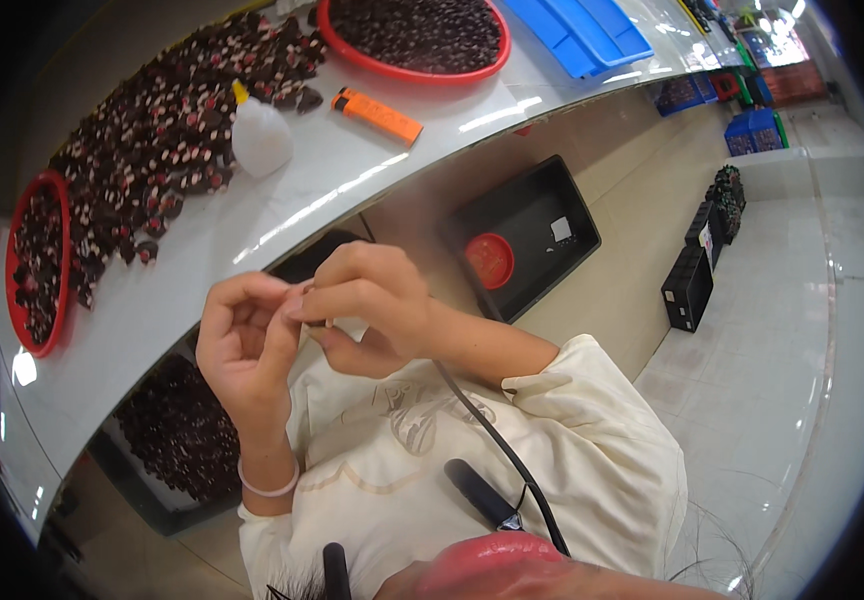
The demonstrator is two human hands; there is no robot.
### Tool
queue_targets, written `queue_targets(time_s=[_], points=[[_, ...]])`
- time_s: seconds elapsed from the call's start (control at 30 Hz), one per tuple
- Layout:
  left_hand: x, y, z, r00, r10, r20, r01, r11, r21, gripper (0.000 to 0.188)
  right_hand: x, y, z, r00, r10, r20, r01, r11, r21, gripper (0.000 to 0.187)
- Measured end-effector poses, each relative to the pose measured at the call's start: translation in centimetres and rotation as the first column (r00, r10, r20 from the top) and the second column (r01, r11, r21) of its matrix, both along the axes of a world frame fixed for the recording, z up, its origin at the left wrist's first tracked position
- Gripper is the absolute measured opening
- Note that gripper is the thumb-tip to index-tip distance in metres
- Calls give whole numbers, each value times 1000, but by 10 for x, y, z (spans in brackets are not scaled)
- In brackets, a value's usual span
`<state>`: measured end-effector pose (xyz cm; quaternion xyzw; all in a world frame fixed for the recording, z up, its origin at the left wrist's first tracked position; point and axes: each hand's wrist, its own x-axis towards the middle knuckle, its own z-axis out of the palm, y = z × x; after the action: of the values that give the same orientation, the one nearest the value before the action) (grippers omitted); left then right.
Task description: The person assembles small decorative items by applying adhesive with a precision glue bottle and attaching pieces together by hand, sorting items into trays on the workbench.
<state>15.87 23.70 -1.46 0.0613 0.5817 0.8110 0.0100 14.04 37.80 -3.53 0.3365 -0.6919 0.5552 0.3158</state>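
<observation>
My left hand [252,345] and my right hand [372,305] meet in front of my chest, fingertips pinched together. Between them is a small dark piece [318,322] with a pale edge, mostly covered by the fingers, so I cannot make out its kind. Beyond the hands, a heap of small dark pieces [167,130] with pink and red parts spreads over the white table [217,235]. At the heap's edge stands a white squeeze bottle [261,138] with a yellow tip. An orange oblong tool [378,116] lies to its right.
Red trays of dark pieces sit at the table's left [66,235] and back [417,74]. A blue tray [582,42] lies further right. Below, a black bin [527,215] holds a red bowl [490,262]; another bin [147,505] contains dark pieces. Black crates [688,288] stand along the floor.
</observation>
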Motion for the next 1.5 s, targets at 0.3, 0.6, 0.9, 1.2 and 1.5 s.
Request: queue_targets(time_s=[0.3, 0.6, 0.9, 1.2, 1.5], points=[[-4, 3, 6, 977, -129, -169, 139, 989, 46, 17, 6, 5, -1, 998, -19, -65, 13, 996, -84, 33], [1, -9, 1, 925, -99, -367, 41, 986, -163, 18, -3, 1, -6, 987, 96, -128, -105, 992, -68, 40], [-1, -13, 3, 914, -82, -398, -41, 955, -292, 19, -3, 6, -6, 957, -52, -284, 86, 990, 111, 44], [-2, -11, -1, 816, -36, -577, -197, 920, -338, 18, 6, -3, -9, 952, -107, -288, 136, 987, 82, 45], [0, -8, -4, 782, 42, -622, -297, 902, -313, 20, 9, -3, -5, 975, -74, -207, 93, 992, 82, 49]])
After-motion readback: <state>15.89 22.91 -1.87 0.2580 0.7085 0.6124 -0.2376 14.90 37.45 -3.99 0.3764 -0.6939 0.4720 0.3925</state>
